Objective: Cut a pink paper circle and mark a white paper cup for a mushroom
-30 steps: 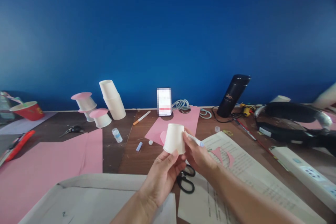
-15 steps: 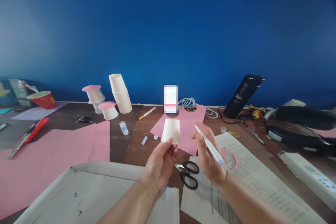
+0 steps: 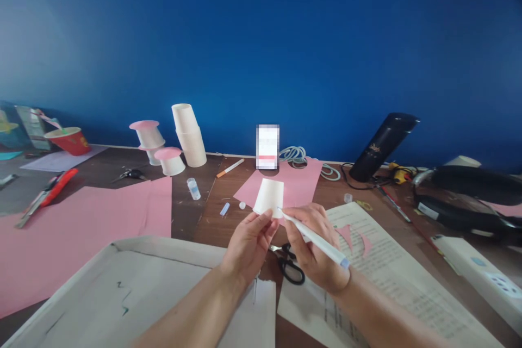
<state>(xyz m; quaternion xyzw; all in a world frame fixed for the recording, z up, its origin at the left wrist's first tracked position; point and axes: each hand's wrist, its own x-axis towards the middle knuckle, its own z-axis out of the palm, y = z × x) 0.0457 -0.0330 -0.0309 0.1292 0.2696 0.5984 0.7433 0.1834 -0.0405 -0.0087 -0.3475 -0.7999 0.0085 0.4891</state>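
My left hand (image 3: 248, 242) grips a small white paper cup (image 3: 269, 197), thumb on its side near the lower edge. A white marker (image 3: 318, 238) is pinched in my right hand (image 3: 316, 244), and its tip is at the cup's lower right side. No mark can be made out on the cup. Black-handled scissors (image 3: 292, 271) lie under and between the hands, partly hidden by my right hand. Behind the cup is a pink sheet (image 3: 304, 179) with a cut-out. Pink scraps (image 3: 365, 244) rest on a printed sheet (image 3: 391, 266) to the right.
Stacked white cups (image 3: 191, 144) and pink-topped cups (image 3: 169, 161) stand back left. A phone (image 3: 267, 147) leans against the wall. On the left are a red cutter (image 3: 59, 187) and pink paper (image 3: 81, 234). A black bottle (image 3: 381, 147) and power strip (image 3: 481, 272) are on the right.
My right hand has moved left, bringing the marker tip to the cup. The cup is tilted slightly more. The view has shifted a little.
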